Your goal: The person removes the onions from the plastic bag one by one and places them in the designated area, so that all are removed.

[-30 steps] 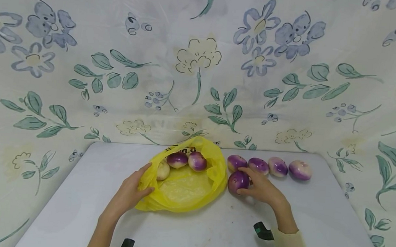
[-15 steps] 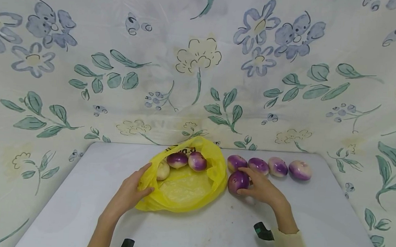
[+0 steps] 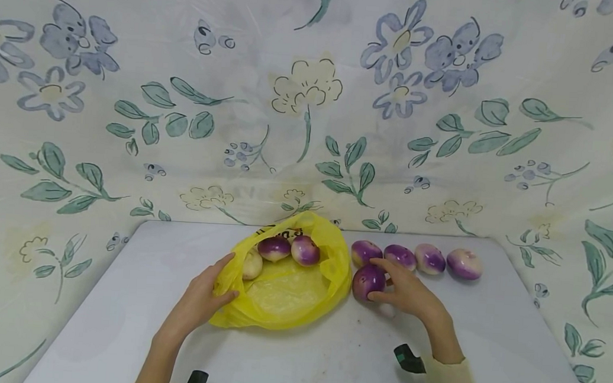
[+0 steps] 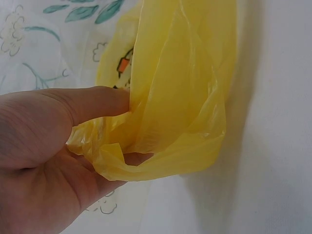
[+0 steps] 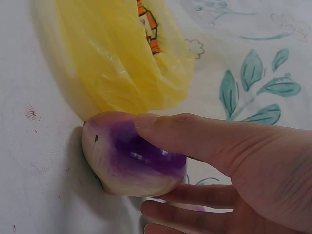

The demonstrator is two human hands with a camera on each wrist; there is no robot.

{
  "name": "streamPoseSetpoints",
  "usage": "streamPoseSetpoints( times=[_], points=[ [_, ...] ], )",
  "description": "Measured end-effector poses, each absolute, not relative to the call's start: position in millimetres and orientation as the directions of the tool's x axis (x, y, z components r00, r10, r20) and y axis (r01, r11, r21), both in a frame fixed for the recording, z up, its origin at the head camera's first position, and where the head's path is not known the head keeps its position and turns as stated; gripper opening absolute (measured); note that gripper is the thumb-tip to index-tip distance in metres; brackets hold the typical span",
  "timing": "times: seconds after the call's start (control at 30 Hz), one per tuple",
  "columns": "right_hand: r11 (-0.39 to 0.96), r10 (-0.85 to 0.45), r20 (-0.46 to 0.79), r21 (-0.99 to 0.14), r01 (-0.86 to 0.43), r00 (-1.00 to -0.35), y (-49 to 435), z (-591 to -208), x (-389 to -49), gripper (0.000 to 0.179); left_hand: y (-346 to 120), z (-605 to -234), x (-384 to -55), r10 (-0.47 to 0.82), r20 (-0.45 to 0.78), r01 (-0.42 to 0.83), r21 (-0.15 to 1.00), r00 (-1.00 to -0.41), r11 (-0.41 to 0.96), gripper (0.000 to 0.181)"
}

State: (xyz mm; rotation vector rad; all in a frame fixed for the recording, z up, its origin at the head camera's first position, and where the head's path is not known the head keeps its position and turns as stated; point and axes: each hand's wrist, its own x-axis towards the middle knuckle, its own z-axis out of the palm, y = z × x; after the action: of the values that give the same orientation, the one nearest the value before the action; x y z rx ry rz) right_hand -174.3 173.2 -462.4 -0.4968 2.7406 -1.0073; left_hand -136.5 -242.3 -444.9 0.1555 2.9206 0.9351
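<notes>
At the left side of the yellow plastic bag (image 3: 287,309), my left hand (image 3: 203,297) holds its rim, with the thumb on one side of the film and the fingers on the other. The bag's mouth faces me, and inside lie two purple-and-white turnips (image 3: 305,251) and a pale round one (image 3: 252,265). Just right of the bag, my right hand (image 3: 408,290) grips a purple turnip (image 3: 368,282) between thumb and fingers. Seen from the right wrist, the thumb lies over the purple side of this turnip (image 5: 131,156), with fingers partly beneath.
Behind my right hand, several more turnips (image 3: 430,259) stand in a row near the back edge of the white table (image 3: 294,368). A flower-patterned cloth (image 3: 257,129) hangs close behind the table.
</notes>
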Motion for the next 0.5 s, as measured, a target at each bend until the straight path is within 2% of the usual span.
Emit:
streamPoseSetpoints(
  times=[0.5],
  points=[
    [0.719, -0.346, -0.040, -0.653, -0.237, -0.938, 175.3, -453.7, -171.5, 0.070, -242.3, -444.4, -136.1, 0.114, -0.035, 0.072, 0.585, -0.993, 0.808, 0.076]
  ],
)
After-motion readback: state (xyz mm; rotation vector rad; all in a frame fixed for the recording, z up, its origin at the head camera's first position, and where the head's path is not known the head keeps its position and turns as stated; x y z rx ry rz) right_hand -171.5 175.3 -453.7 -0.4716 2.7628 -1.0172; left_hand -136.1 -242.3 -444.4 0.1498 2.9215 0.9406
